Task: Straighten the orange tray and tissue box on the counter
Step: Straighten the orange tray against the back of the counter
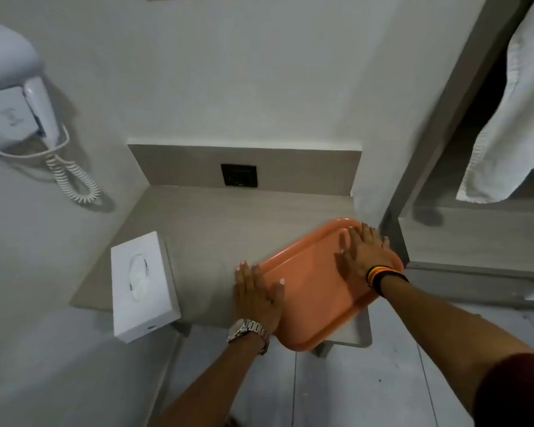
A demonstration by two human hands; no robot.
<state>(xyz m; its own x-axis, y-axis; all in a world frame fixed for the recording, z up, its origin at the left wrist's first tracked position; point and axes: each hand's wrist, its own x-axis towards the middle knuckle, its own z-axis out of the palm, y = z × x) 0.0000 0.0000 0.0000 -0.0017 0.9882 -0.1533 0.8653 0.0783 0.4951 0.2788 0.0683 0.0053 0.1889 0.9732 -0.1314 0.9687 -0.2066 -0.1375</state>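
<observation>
Low and right of centre in the frame, a flat orange plastic tray with rounded corners lies askew on the pale wood-grain counter, one corner pointing toward the back wall and its near corner jutting out past the counter's front edge. The right hand lies flat and spread inside the tray near its far right end, palm down, fingers extended, grasping nothing; a striped orange, yellow and black band circles its wrist. The left hand is also flat and released, resting against the tray's left rim, with its thumb over the rim and its fingers stretched out on the counter beside it. A silver metal link watch sits on that wrist.

Toward the left of the frame, a white rectangular tissue box with an oval opening on top rests on the counter's left front corner, well apart from the tray, its near end overhanging the edge. A black square wall socket sits in the backsplash at centre. At the upper left hangs a white wall-mounted hair dryer with a coiled cord. A white towel hangs at the upper right.
</observation>
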